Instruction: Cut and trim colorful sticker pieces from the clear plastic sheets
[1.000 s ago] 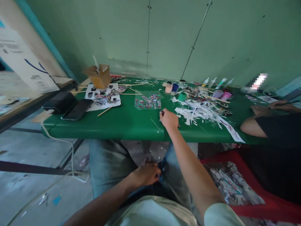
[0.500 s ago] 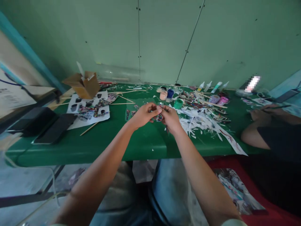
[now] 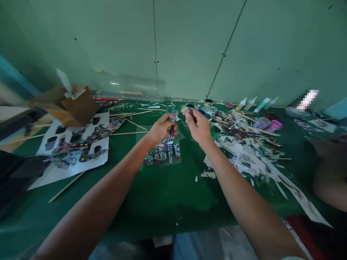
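Observation:
My left hand (image 3: 159,130) is closed around a small, colourful patterned cut-out (image 3: 174,116), held upright between thumb and fingers. My right hand (image 3: 200,126) is apart from it on the right, its fingers pinched; what they hold, if anything, is too small to make out. Below my left hand a clear plastic sheet (image 3: 162,163) lies on the green table (image 3: 173,195). Several patterned cut-outs (image 3: 160,153) in red, green, blue and white lie on that sheet, partly covered by my left wrist.
At left, a cardboard box (image 3: 78,108) stands by a white paper (image 3: 100,159) bearing patterned pieces, with thin wooden sticks (image 3: 128,133) around. White paper scraps (image 3: 244,160), paint pots and glue bottles (image 3: 261,104) lie right. A co-worker's arm (image 3: 329,173) rests at far right.
My hands were together at one patterned piece; now they are apart, the piece staying in my left hand. The view has moved closer to the table, showing more of the cut-outs.

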Demonstrator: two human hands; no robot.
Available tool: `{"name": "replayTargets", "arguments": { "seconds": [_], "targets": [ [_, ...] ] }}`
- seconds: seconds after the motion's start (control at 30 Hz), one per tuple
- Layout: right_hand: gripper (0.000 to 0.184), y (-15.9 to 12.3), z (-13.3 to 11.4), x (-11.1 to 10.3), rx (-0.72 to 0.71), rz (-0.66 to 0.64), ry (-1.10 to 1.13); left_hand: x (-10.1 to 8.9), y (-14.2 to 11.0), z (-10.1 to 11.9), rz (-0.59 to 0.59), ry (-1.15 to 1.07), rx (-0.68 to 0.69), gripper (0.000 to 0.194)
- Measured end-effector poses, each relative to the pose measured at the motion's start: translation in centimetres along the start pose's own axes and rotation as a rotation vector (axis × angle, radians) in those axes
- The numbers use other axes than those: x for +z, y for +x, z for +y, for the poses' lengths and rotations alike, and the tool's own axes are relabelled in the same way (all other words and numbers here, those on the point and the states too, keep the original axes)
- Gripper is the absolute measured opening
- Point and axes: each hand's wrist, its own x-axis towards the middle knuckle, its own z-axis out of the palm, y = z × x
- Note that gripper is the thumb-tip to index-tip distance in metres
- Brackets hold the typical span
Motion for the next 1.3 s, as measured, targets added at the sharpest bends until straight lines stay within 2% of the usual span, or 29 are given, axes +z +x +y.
{"name": "replayTargets", "arguments": {
  "seconds": [0.1, 0.2, 0.37, 0.67, 1.03, 1.3],
  "targets": [
    [0.028, -0.6, 0.2, 1.3, -0.066, 0.021, -0.175, 0.1, -0.3, -1.0, 0.064, 0.03, 0.072, 0.008],
    [0.03, -1.9, -0.1, 1.9, -0.078, -0.071, -0.202, 0.6, -1.5, -1.2, 0.106, 0.125, 0.173, 0.02],
    [0.025, -2.8, -0.3, 1.4, -0.207, -0.127, -0.091, 1.3, -2.9, -0.3, 0.08, 0.252, 0.167, 0.024],
    [0.026, -2.8, -0.7, 1.0, -0.275, -0.179, -0.204, 1.6, -3.4, -0.1, 0.08, 0.381, 0.247, 0.03],
    [0.014, -3.2, -1.0, 1.3, -0.326, -0.061, -0.192, 2.3, -3.9, -0.1, 0.136, 0.413, 0.264, 0.029],
    [0.018, -3.2, -1.0, 1.3, -0.278, -0.037, -0.219, 2.3, -3.7, -0.2, 0.122, 0.385, 0.279, 0.029]
  ]
}}
